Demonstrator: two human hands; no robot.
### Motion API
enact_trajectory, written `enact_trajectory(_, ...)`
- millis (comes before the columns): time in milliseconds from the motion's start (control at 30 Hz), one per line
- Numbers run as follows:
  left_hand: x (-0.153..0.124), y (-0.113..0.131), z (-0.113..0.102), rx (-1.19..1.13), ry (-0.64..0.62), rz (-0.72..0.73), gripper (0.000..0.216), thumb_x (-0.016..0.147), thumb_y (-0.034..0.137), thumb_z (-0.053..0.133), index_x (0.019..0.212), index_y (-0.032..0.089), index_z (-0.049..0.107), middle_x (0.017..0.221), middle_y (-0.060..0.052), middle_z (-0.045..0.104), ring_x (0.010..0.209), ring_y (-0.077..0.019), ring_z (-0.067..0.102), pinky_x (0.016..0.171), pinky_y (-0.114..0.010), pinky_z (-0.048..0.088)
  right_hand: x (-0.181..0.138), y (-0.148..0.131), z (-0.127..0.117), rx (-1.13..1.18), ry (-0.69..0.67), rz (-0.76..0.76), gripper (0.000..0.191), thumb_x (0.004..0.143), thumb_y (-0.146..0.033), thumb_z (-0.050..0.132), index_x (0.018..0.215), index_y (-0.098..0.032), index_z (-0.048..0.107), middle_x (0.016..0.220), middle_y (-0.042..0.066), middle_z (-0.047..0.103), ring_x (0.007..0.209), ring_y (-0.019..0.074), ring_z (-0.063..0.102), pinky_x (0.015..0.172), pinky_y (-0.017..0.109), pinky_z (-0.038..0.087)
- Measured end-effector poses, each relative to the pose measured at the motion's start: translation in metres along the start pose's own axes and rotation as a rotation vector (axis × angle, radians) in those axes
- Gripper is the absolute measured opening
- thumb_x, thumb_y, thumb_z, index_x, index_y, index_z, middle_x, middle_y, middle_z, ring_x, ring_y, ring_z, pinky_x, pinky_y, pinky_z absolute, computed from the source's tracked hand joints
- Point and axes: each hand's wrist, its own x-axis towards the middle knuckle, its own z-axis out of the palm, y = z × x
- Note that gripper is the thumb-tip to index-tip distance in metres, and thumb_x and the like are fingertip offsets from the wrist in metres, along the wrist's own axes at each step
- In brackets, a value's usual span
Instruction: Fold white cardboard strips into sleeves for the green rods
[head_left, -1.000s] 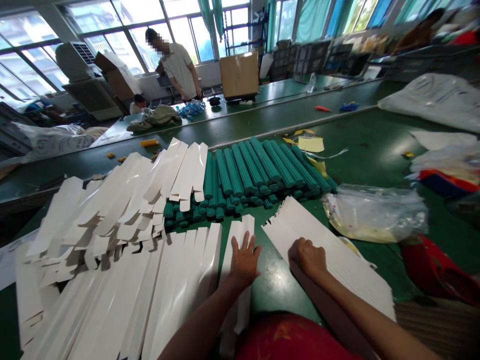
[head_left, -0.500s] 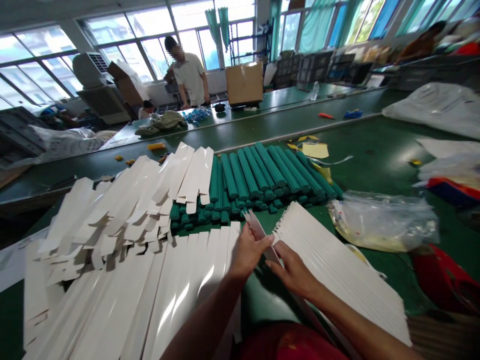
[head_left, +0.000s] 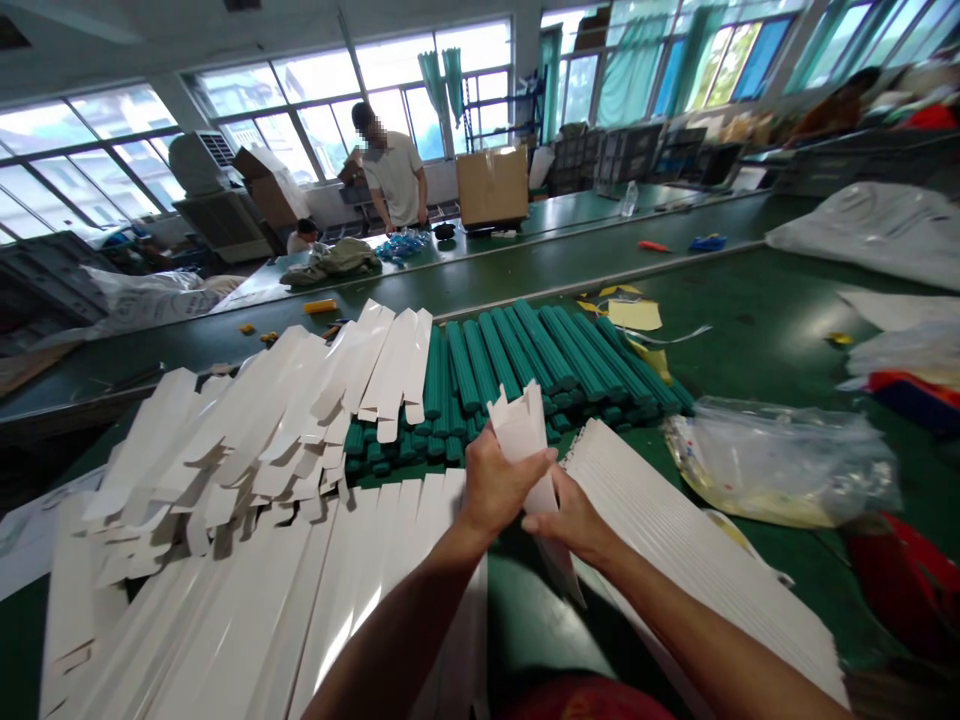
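Both hands hold one flat white carton blank (head_left: 525, 432) lifted off the green table (head_left: 750, 320). My left hand (head_left: 495, 485) is wrapped round its left side and my right hand (head_left: 570, 515) pinches its lower right edge. The blank's flapped end points up, in front of a pile of teal ribbed rods (head_left: 525, 365). Just right of my hands lies a fanned stack of flat white blanks (head_left: 675, 540). To the left, a wide spread of long white blanks (head_left: 247, 560) covers the table.
A clear plastic bag (head_left: 780, 460) lies right of the stack, with red items (head_left: 900, 580) beyond it. Yellow paper scraps (head_left: 634, 315) lie behind the rods. A cardboard box (head_left: 491, 185) and a standing person (head_left: 394, 175) are at the far table.
My hands left the table, where the left lay flat and the right rested on the stack. They picked up one white blank and raised it upright between them.
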Motion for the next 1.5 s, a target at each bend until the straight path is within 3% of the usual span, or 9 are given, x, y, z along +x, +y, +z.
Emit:
enact_trajectory(100,0.007,-0.002,-0.003,-0.075,0.009,0.002,0.041,0.060,0.036,0.082,0.089,0.012,0.066,0.090,-0.007,0.073,0.078,-0.0210,0.068,0.066,-0.029,0.054,-0.007,0.035,-0.011,-0.029,-0.095,-0.001,0.079,0.056,-0.058,0.082,0.116,-0.014,0.056,0.107,0.009,0.067,0.097,0.0281,0.062,0.086,0.040,0.050)
enact_trajectory(333,0.006,0.000,0.006,-0.023,0.058,0.064,0.040,0.062,0.028,0.081,0.097,0.016,0.064,0.094,-0.006,0.073,0.081,-0.0214,0.069,0.072,-0.031,0.055,0.011,0.090,-0.002,-0.216,0.153,-0.028,0.063,0.058,-0.062,0.078,0.098,-0.018,0.058,0.082,0.006,0.066,0.073,0.0219,0.059,0.065,0.035,0.051)
enact_trajectory(467,0.007,-0.005,0.009,0.067,0.182,0.190,0.048,0.062,0.029,0.082,0.103,0.019,0.058,0.095,-0.006,0.071,0.085,-0.0227,0.069,0.075,-0.033,0.056,0.037,0.063,-0.018,-0.218,0.012,-0.072,0.069,0.057,-0.056,0.082,0.109,-0.018,0.058,0.096,0.007,0.067,0.086,0.0242,0.062,0.074,0.037,0.053)
enact_trajectory(633,0.007,-0.020,0.025,0.089,0.380,0.225,0.060,0.062,0.037,0.084,0.107,0.020,0.048,0.099,-0.009,0.067,0.092,-0.0274,0.069,0.078,-0.039,0.055,0.025,-0.026,-0.039,-0.130,0.254,-0.413,0.058,0.082,-0.055,0.064,0.128,-0.024,0.047,0.116,0.009,0.056,0.077,0.0155,0.058,0.070,0.033,0.052)
enact_trajectory(733,0.001,-0.029,0.044,0.152,0.409,0.261,0.054,0.070,0.039,0.078,0.109,0.019,0.047,0.098,-0.012,0.066,0.092,-0.0293,0.068,0.080,-0.042,0.055,0.009,-0.077,-0.029,-0.407,0.219,-0.632,0.057,0.081,-0.053,0.068,0.129,-0.026,0.053,0.123,0.010,0.049,0.077,0.0147,0.055,0.068,0.031,0.050)
enact_trajectory(833,-0.009,-0.038,0.055,0.144,0.372,0.352,0.044,0.082,0.037,0.067,0.115,0.016,0.046,0.100,-0.015,0.065,0.092,-0.0286,0.068,0.080,-0.043,0.055,0.005,-0.101,-0.017,-0.752,0.274,-0.665,0.025,0.087,-0.037,0.065,0.106,-0.021,0.065,0.118,0.010,0.052,0.080,0.0155,0.057,0.067,0.029,0.047)
enact_trajectory(1100,-0.013,-0.028,0.016,-0.309,-0.154,0.403,0.061,0.092,0.040,0.053,0.146,0.018,0.034,0.144,-0.017,0.047,0.131,-0.0288,0.050,0.108,-0.044,0.044,0.016,-0.104,-0.038,-0.750,0.027,-0.798,0.011,0.092,-0.020,0.057,0.085,-0.018,0.064,0.114,0.010,0.058,0.110,0.0210,0.056,0.087,0.031,0.048)
enact_trajectory(1233,-0.006,-0.014,0.013,-0.443,-0.019,0.321,0.037,0.096,0.040,0.051,0.125,0.019,0.056,0.121,-0.012,0.062,0.111,-0.0223,0.061,0.098,-0.036,0.048,0.019,-0.101,-0.032,-0.694,0.013,-0.818,0.016,0.094,-0.019,0.052,0.098,-0.018,0.068,0.117,0.012,0.057,0.114,0.0226,0.054,0.094,0.037,0.046)
enact_trajectory(1500,-0.009,-0.016,0.023,-0.823,0.010,0.169,0.030,0.083,0.031,0.071,0.106,0.022,0.053,0.094,-0.001,0.061,0.087,-0.0127,0.062,0.081,-0.024,0.049,0.015,-0.069,-0.007,-0.486,0.294,-0.736,0.032,0.095,-0.022,0.053,0.126,-0.025,0.062,0.113,0.008,0.061,0.105,0.0199,0.058,0.088,0.036,0.050)
